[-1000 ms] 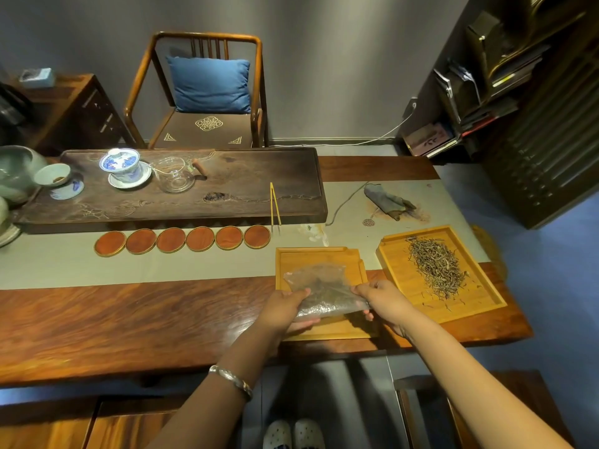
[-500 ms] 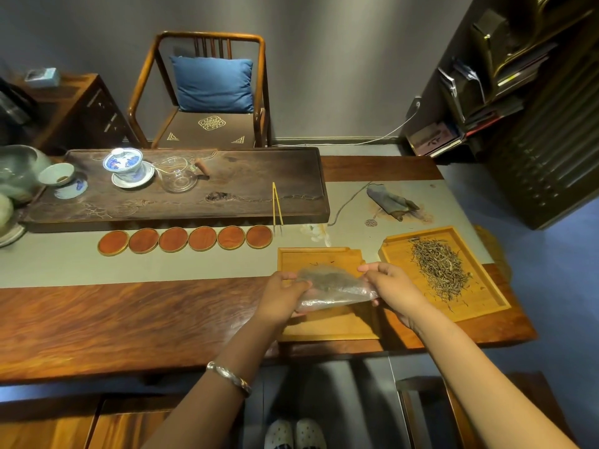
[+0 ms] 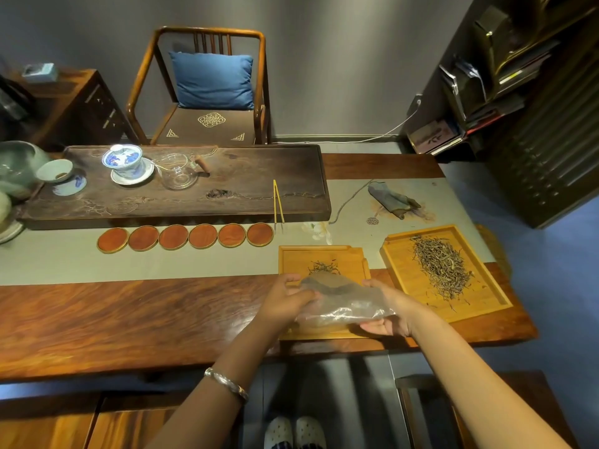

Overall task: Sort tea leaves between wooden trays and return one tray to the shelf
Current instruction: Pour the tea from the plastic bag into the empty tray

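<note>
1. Since a second ago: the clear plastic bag has tipped from hanging upright to lying nearly flat, mouth toward the far side. A small heap of tea leaves now sits on the near tray, which showed bare wood above the bag before.
2. Right tray: broad scatter of tea leaves, untouched, just beside the near tray on the table.
3. Progress, as judged: early. Only a little tea is out of the bag; dark leaf still shows inside near its mouth. Sorting between trays not begun; no tray lifted toward the shelf.
4. Left hand: fingers curled closed on the bag's left edge, thumb on top.
5. Right hand: palm up under the bag's right end, fingers loosely bent, cradling and pinching the plastic.
6. Hands apart, the bag stretched between them above the near tray.
</note>
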Available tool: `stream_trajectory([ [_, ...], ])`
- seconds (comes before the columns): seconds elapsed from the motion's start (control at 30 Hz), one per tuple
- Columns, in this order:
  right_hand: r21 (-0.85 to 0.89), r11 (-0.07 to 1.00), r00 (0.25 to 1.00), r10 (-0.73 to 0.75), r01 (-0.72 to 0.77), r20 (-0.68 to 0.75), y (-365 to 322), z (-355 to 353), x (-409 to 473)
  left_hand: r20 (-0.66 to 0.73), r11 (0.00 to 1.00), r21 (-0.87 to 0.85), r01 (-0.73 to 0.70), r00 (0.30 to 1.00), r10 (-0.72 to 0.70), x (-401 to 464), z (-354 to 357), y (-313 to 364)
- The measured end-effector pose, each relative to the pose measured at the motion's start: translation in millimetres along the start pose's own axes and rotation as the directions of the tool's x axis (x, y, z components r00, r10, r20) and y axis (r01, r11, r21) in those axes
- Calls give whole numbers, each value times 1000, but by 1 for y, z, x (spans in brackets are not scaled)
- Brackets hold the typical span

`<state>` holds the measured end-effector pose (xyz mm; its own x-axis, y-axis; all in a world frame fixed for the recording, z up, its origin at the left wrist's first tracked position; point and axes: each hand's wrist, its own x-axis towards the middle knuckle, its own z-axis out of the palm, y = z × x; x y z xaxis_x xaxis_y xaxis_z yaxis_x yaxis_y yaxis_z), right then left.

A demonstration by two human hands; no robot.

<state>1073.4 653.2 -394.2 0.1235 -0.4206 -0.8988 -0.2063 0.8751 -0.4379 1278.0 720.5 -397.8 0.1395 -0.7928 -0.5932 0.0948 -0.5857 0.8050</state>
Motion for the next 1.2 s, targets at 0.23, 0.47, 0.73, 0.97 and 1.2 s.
stream_trajectory([
  [0.23, 208, 977, 999, -36, 37, -11, -1, 5, 14, -22, 943, -122, 310, 949, -314, 7, -3, -3],
  [0.47, -10, 985, 979, -172, 172, -107, -2, -6, 14, -105, 990, -10, 140, 985, -140, 13, 3, -1],
  [0.73, -226, 897, 903, -414, 381, -119, -5, -15, 6, -89, 995, 89, -36, 995, 44, 10, -3, 3],
  [0.97, -218, 869, 868, -477, 444, -135, -10, -16, 7, -51, 989, 104, -108, 992, 113, 18, -6, 0],
  [1.2, -317, 844, 854, -496, 432, -158, -5, -8, 14, -72, 985, 155, -80, 993, 92, 26, -6, -9],
])
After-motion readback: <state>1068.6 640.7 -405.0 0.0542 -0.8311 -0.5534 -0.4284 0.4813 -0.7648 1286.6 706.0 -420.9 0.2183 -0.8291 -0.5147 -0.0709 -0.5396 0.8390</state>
